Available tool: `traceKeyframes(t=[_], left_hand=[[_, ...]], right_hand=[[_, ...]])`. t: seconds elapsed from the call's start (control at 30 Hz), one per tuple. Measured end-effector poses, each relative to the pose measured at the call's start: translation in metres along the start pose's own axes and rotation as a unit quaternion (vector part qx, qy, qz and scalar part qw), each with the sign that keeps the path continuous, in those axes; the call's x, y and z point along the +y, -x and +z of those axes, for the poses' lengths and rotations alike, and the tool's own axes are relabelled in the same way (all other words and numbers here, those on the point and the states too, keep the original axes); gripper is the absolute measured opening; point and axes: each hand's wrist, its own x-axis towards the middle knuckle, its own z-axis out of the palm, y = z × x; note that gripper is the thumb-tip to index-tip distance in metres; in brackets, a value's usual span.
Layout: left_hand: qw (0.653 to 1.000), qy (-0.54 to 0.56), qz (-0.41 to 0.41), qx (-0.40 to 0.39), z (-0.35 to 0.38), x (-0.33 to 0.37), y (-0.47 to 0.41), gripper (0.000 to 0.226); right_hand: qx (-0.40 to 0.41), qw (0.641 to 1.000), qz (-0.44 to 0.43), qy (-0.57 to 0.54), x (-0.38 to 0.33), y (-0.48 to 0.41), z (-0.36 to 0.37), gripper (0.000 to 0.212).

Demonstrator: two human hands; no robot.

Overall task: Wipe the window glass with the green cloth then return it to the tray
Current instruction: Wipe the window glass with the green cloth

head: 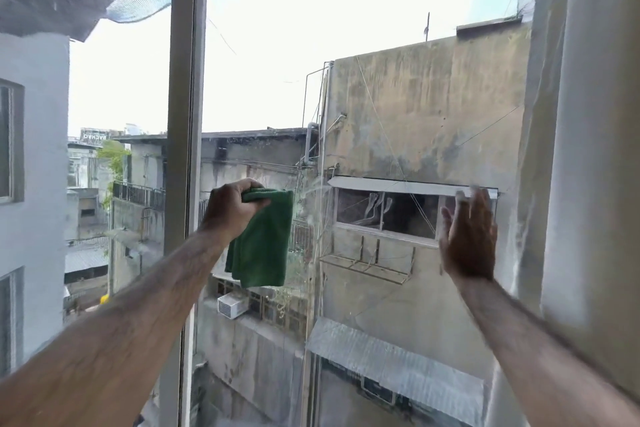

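Note:
The window glass (363, 97) fills the middle of the head view, with buildings and sky behind it. My left hand (230, 208) is raised in front of the pane, just right of the frame's upright, and grips the top of a folded green cloth (263, 246) that hangs down below my fist. My right hand (467, 239) is held up further right, fingers spread and holding nothing, blurred, close to the glass; I cannot tell whether it touches. No tray is in view.
A grey vertical window frame post (185, 149) stands left of the cloth, with another pane (86, 149) beyond it. A pale curtain (595, 149) hangs along the right edge, next to my right hand.

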Motion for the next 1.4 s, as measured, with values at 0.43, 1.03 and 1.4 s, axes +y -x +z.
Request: traceKeyframes(t=[0.43,1.03,1.4], left_hand=[[0.921,-0.269,0.21,0.187,0.071,-0.019,0.025,0.013],[0.937,-0.268,0.108,0.199,0.107,0.028,-0.052,0.071],[0.928,-0.319,0.152,0.119,0.145,-0.012,0.036,0.067]], right_hand=[[0.085,0.996,-0.026,-0.011,0.029,-0.017,0.063,0.065],[0.154,0.987,-0.047,-0.006,0.041,-0.017,0.085,0.062],[0.16,0.986,-0.045,-0.005,0.04,-0.018,0.085,0.063]])
